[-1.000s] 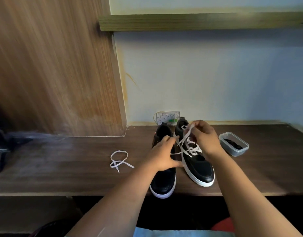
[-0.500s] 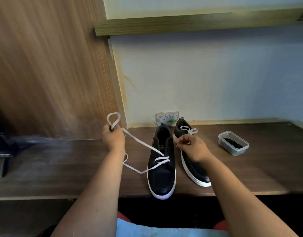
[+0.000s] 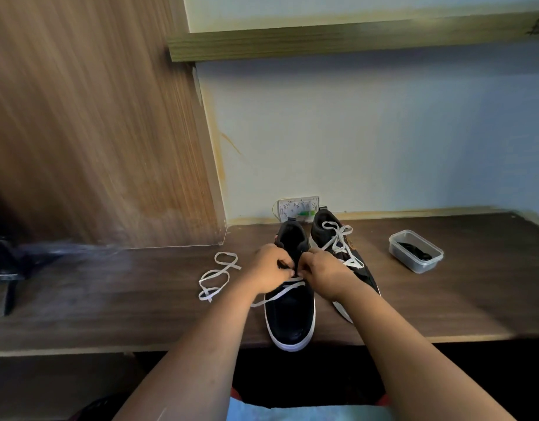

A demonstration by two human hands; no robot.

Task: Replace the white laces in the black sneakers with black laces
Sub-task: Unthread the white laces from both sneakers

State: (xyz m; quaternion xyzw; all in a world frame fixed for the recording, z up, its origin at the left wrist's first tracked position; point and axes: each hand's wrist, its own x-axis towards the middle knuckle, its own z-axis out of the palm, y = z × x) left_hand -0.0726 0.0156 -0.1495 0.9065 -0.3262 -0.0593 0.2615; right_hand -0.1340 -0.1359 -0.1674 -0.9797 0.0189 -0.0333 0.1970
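Both hands work over the near sneaker [image 3: 291, 311], which stands at the front edge of the wooden desk [image 3: 110, 299]. The left hand [image 3: 269, 270] and right hand [image 3: 321, 275] have fingers curled tight and pinched on the white lace [image 3: 288, 288] at the lowest eyelets; the exact fingertip grip is hidden. This sneaker's long axis runs from the desk edge to the wall, toe toward the person and just over the edge, heel toward the wall. The second sneaker [image 3: 338, 247] sits just right of it and further back, roughly parallel, toe angled slightly right, its white lace loosely crossed. Left of the near sneaker a slack white lace coil [image 3: 218, 275] lies on the desk. Well right of both sneakers is a clear tub [image 3: 415, 252] holding something dark, probably the black laces. Risks: a hard tug could drag the near sneaker off the edge since neither hand pins it; the lace tip could snag in an eyelet; the loose tail could tangle.
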